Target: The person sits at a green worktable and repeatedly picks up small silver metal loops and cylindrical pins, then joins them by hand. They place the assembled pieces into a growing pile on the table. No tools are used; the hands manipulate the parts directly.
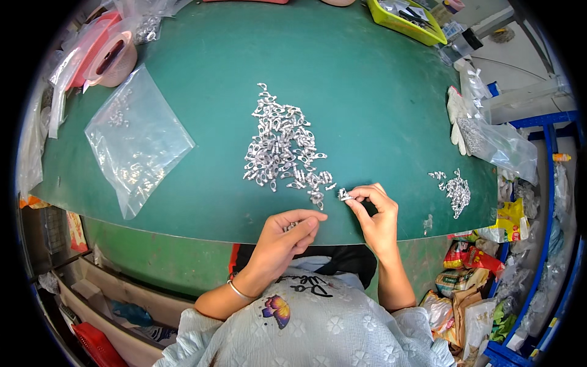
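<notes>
My right hand (377,218) pinches a small silvery metal part (343,194) between thumb and fingertips, just above the green table. My left hand (287,235) is curled at the table's near edge, with several small metal parts (290,226) showing in its hollow. Beyond both hands lies a large loose pile of small silvery metal parts (278,144), many with a ring-shaped end. Its nearest pieces come close to my right fingertips. A smaller heap of finer metal pieces (458,194) sits to the right. The exact kind of these parts is too small to tell.
A clear plastic bag (143,153) with a few small pieces lies on the left of the green table (208,73). Behind it stand a pink bowl (116,64) and a red tray. A yellow-green basket (408,21) is far right, white gloves (457,116) at the right edge.
</notes>
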`<state>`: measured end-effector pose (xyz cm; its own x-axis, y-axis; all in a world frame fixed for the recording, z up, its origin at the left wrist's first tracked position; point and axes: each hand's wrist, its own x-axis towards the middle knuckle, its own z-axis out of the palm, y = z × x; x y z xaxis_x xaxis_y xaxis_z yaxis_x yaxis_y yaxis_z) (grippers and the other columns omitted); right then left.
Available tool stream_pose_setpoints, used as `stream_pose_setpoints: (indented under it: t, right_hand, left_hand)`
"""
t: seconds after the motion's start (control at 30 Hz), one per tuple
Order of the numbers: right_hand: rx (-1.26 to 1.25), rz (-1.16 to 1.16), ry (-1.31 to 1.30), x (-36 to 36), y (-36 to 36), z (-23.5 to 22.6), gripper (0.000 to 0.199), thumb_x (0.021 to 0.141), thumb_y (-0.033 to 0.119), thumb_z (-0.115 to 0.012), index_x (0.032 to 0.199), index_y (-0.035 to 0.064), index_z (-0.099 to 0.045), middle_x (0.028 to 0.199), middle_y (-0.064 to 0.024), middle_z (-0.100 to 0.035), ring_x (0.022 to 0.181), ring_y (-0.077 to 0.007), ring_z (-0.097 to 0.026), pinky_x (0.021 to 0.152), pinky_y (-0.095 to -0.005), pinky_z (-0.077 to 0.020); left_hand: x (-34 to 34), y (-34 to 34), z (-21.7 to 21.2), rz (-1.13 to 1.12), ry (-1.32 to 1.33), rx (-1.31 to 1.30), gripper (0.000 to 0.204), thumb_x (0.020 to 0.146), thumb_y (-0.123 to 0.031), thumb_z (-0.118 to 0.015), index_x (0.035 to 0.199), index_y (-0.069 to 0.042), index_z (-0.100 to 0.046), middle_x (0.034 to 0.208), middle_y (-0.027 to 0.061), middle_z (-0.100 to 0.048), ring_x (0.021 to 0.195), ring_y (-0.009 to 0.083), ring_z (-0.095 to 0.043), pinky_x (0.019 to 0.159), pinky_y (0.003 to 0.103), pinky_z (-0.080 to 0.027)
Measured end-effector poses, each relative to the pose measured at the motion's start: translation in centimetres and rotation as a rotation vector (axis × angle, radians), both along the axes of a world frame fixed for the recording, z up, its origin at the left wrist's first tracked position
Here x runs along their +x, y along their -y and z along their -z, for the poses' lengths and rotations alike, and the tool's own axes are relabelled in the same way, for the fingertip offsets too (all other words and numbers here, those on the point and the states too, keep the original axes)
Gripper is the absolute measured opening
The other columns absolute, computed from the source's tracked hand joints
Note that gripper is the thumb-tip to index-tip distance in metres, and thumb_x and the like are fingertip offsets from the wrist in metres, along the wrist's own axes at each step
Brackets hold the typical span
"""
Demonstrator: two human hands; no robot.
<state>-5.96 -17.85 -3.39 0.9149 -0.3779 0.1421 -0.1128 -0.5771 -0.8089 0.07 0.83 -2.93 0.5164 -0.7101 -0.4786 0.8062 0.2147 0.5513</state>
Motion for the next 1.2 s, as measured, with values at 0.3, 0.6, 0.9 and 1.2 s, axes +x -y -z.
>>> stream_pose_setpoints:
  t: [0.3, 0.6, 0.9, 1.2]
  right_hand:
    - [0.854, 0.029, 0.004, -0.4, -1.3, -1.9, 0.013, 0.084, -0.002, -0.057, 0.097, -0.0029, -0.057, 0.084, -0.0071, -0.063, 0.074, -0.0113, -0.058, 0.067, -0.0224, -0.0459]
    - [1.198, -0.129, -0.043, -1.6, -3.0, -3.1, 0.015, 0.085, 0.001, -0.056, 0.099, -0.0033, -0.055, 0.088, -0.0094, -0.062, 0.077, -0.0137, -0.059, 0.069, -0.0244, -0.0473]
    - [0.516, -0.090, 0.254, -1.3, -4.4, -4.3, 0.024, 0.069, -0.011, -0.067, 0.091, -0.0055, -0.061, 0.085, -0.0107, -0.062, 0.074, -0.0159, -0.056, 0.064, -0.0265, -0.0459]
    - [-0.141, -0.124, 0.462, -0.5, -4.4, -4.9, 0.027, 0.058, -0.003, -0.074, 0.082, -0.0026, -0.063, 0.072, -0.0093, -0.059, 0.062, -0.0220, -0.055, 0.057, -0.0302, -0.0417]
  left_hand:
    - [0.1, 1.2, -1.1, -0.068, 0.190, 0.075, 0.022, 0.082, -0.004, -0.059, 0.104, 0.001, -0.060, 0.069, -0.0012, -0.051, 0.056, 0.0031, -0.038, 0.048, 0.017, -0.029]
    - [0.4, 1.3, -2.8, -0.071, 0.663, 0.072, 0.017, 0.075, 0.003, -0.064, 0.092, 0.001, -0.066, 0.078, 0.0036, -0.059, 0.070, 0.0071, -0.050, 0.064, 0.021, -0.040]
    - [0.1, 1.0, -2.5, -0.078, 0.320, 0.015, 0.009, 0.080, -0.002, -0.062, 0.089, 0.001, -0.065, 0.077, 0.0019, -0.060, 0.060, 0.0040, -0.045, 0.051, 0.017, -0.034]
    - [-0.2, 0.6, -2.2, 0.028, -0.037, -0.250, 0.018, 0.087, -0.011, -0.057, 0.097, 0.004, -0.061, 0.069, 0.0001, -0.052, 0.053, 0.0020, -0.035, 0.044, 0.018, -0.023]
